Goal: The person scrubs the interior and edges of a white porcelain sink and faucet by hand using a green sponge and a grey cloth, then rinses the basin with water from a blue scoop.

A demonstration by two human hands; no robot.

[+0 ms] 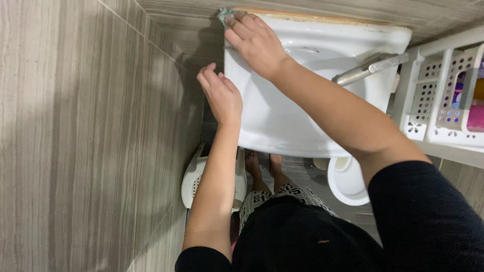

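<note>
A white ceramic washbasin (287, 126) hangs on a grey tiled wall. My right hand (254, 43) reaches across to the basin's far left corner and presses a greenish scrub pad (224, 15) against the rim there. Only a small bit of the pad shows past my fingers. My left hand (221, 93) rests on the basin's left outer edge, fingers curled on the rim, holding nothing else. A metal tap (370, 68) sticks out over the bowl from the right.
A white perforated plastic rack (443, 108) with coloured items stands at the right. On the floor below lie a white slotted stool or basket (194, 179) and a white round bowl (345, 181). My bare feet (262, 163) stand under the basin. Tiled wall (91, 136) is close on the left.
</note>
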